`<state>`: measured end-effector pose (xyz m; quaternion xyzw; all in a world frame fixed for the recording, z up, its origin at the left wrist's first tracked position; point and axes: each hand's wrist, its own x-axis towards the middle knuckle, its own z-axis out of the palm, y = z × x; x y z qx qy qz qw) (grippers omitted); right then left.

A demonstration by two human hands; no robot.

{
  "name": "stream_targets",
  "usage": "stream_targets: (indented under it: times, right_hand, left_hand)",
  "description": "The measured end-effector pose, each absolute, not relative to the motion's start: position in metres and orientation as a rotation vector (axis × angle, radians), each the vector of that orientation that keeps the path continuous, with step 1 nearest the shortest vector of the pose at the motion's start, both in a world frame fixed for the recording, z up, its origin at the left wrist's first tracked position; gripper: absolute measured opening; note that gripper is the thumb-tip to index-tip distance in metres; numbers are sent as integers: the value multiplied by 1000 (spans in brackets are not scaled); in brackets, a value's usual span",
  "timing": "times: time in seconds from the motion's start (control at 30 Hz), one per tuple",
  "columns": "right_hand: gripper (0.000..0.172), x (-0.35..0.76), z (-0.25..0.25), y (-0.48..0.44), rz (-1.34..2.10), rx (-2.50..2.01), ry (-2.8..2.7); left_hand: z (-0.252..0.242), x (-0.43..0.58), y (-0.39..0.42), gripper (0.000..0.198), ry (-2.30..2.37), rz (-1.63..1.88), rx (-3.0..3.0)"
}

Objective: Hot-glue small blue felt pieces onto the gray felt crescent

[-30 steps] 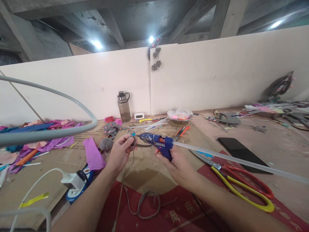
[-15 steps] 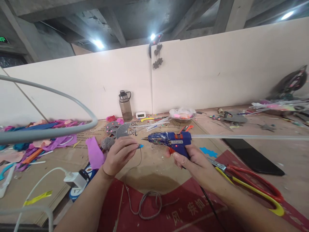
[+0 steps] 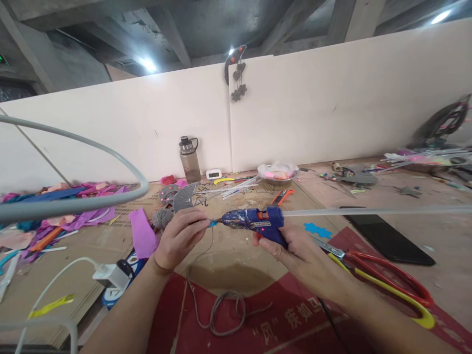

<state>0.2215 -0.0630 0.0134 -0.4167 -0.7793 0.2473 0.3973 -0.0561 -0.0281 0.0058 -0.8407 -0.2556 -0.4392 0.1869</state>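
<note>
My right hand (image 3: 285, 246) is wrapped round the grip of a blue hot glue gun (image 3: 254, 219), which has a long clear glue stick (image 3: 361, 211) running out of its back. Between the fingertips of my left hand (image 3: 182, 233) is a small blue piece (image 3: 213, 223), mostly hidden by the fingers. The gun's nozzle tip meets this piece or lies right beside it. Grey cord (image 3: 228, 329) hangs from near the left fingertips and coils on the red cardboard below. A blue flower-edged cutout (image 3: 317, 230) lies to the right of the gun.
Red-and-yellow-handled scissors (image 3: 387, 280) and a black phone (image 3: 387, 238) lie at right. A utility knife (image 3: 283, 196), a bottle (image 3: 190, 160) and a bowl (image 3: 278, 173) stand farther back. Coloured scraps (image 3: 88, 221) and a white plug (image 3: 112, 275) are at left. A grey tube (image 3: 92, 201) crosses the left foreground.
The glue gun in my right hand has moved left, bringing its nozzle from a short gap up to the blue piece. My left hand keeps its pinch, nearly in place.
</note>
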Motion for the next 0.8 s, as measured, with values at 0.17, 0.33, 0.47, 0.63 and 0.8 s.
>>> stream_targets:
  times: [0.17, 0.33, 0.47, 0.63, 0.8]
  right_hand:
    - [40, 221, 13, -63, 632, -1041, -2020]
    - [39, 220, 13, -63, 637, -1034, -2027]
    - [36, 220, 12, -64, 599, -1004, -2028]
    - [35, 220, 14, -65, 584, -1020, -2047]
    - [36, 219, 16, -64, 622, -1031, -2063]
  left_hand:
    - [5, -56, -28, 37, -722, -1258, -2380]
    - [3, -57, -27, 43, -698, -1292, -2398]
    - [1, -58, -26, 39, -736, -1340, -2406]
    - [2, -55, -26, 31, -736, -1380, -2380]
    - [6, -52, -27, 32, -674, -1322, -2329]
